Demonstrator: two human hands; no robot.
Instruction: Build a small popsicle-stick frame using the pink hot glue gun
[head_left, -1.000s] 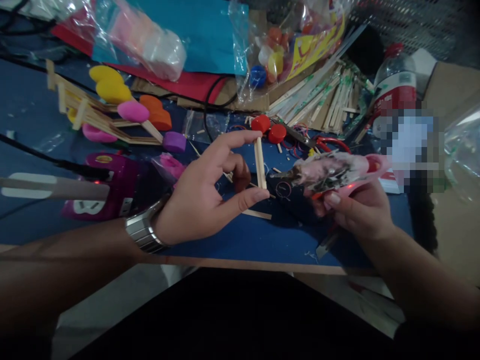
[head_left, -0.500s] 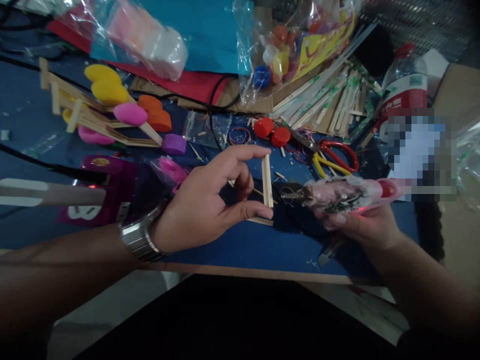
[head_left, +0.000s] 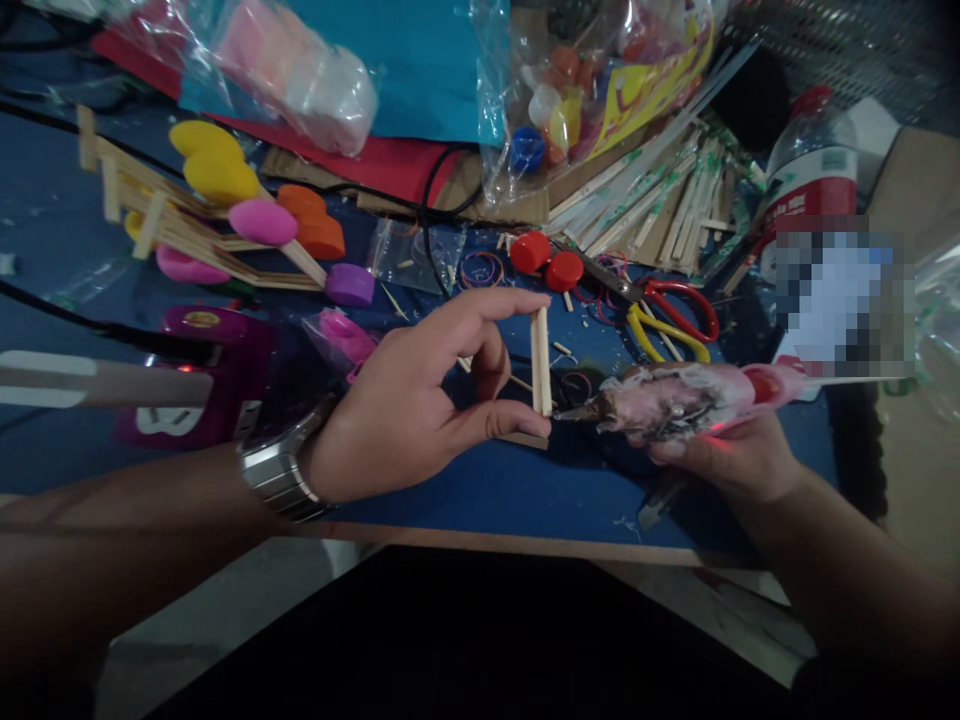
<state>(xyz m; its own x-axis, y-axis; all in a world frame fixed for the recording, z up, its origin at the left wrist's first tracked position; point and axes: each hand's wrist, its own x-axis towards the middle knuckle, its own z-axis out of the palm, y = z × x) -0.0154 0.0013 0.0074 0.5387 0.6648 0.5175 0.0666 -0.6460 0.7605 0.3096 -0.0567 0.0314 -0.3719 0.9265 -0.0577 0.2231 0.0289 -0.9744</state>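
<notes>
Sticks (head_left: 541, 362) near glue gun (head_left: 675, 405); bottle label (head_left: 821, 192) blurred.

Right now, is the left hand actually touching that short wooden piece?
Touching: the head view shows the left hand pinching the short wooden piece by its two ends, between thumb and index finger.

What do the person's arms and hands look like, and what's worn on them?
The left hand is ungloved, with a silver metal-link watch at its wrist. The right hand is ungloved too. A dark sleeve shows at lower right.
</notes>
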